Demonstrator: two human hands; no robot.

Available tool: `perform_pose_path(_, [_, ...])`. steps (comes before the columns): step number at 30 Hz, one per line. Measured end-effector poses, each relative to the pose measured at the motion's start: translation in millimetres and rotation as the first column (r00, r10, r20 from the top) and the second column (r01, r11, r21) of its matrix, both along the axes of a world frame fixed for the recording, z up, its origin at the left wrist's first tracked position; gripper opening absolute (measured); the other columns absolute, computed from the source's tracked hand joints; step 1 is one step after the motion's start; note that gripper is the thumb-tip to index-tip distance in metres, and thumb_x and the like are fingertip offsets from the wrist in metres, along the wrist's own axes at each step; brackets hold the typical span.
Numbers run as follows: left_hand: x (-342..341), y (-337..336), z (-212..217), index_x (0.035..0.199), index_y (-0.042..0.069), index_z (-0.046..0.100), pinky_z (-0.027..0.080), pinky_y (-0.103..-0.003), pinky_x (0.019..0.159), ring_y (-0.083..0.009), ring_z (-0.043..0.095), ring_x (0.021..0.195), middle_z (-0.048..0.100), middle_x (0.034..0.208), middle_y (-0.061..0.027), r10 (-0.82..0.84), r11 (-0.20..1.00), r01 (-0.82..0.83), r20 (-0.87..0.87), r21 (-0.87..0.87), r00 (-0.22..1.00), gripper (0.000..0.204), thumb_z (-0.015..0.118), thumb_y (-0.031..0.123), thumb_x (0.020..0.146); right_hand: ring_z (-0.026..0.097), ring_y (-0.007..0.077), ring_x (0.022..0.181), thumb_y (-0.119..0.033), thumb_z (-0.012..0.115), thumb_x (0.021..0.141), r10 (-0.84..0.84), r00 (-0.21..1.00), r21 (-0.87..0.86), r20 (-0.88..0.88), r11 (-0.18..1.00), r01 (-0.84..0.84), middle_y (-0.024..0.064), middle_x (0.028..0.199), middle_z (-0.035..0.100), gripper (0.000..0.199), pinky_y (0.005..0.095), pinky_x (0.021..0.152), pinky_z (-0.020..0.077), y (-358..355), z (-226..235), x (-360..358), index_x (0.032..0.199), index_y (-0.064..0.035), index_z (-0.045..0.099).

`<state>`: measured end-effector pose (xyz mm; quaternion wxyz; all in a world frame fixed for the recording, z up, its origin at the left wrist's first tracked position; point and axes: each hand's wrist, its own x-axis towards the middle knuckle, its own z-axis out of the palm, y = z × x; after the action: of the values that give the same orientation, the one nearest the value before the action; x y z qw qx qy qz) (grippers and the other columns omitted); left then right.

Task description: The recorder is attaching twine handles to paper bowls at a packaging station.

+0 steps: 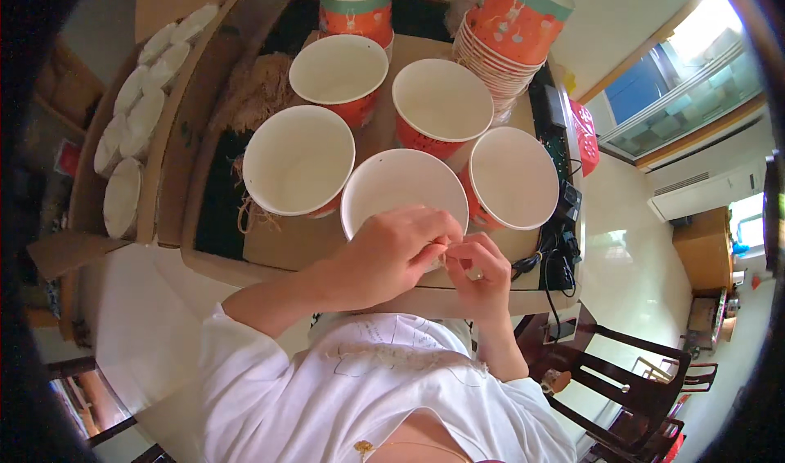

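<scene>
My left hand and my right hand meet fingertip to fingertip over the near rim of the closest paper cup. Both are closed in a pinch on something small and pale between them, too hidden to name. That cup is wide, white inside, and stands upright. Around it are more upright cups with red outsides: a left one, a right one, a middle one and a far-left one. A tangle of pale brown shredded fibre lies left of the cups.
Upside-down cups and a tall nested stack stand at the back. On the left is an open cardboard box with wrapped white bundles. Black cables lie at the table's right edge, near a dark chair.
</scene>
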<state>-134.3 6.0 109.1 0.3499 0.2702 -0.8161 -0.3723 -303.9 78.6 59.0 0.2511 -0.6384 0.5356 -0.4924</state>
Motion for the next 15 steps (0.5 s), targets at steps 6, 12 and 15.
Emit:
perform_pose_path(6, [3.8,4.0,19.3,0.090,0.007,0.057,0.049,-0.034,0.066,-0.0246,0.061,0.077,0.060,0.084,-0.0060,-0.040,0.998,0.036,-0.070,-0.055,0.997,0.013,0.062,-0.001,0.080,0.059,0.0232,0.078,0.002,0.068,0.072,0.084,0.973,0.065,-0.216,0.995,-0.072,0.0082,0.089,0.058,0.014,0.0327,0.062,0.0497,5.4,-2.5,-10.6,0.084,-0.0030,0.064])
perform_pose_path(12, [4.0,2.8,18.2,0.088,0.008,0.057,0.048,-0.035,0.066,-0.0247,0.059,0.077,0.060,0.081,-0.0051,-0.076,0.985,0.061,-0.093,-0.158,0.993,0.015,0.064,0.000,0.078,0.059,0.0274,0.076,-0.006,0.069,0.073,0.241,0.842,-0.008,-0.482,0.960,-0.280,0.0084,0.086,0.059,0.016,0.0363,0.064,0.0492,-0.5,14.6,-17.1,0.089,-0.0057,0.064])
perform_pose_path(15, [3.4,-1.5,17.5,0.086,0.008,0.058,0.048,-0.036,0.067,-0.0244,0.057,0.077,0.060,0.079,-0.0045,-0.139,0.975,0.121,-0.086,-0.189,0.987,0.014,0.066,0.001,0.077,0.059,0.0274,0.073,-0.006,0.068,0.076,0.387,0.913,0.300,-0.129,0.893,-0.336,0.0105,0.085,0.061,0.014,0.0339,0.062,0.0484,-1.9,29.3,-13.2,0.090,-0.0050,0.064])
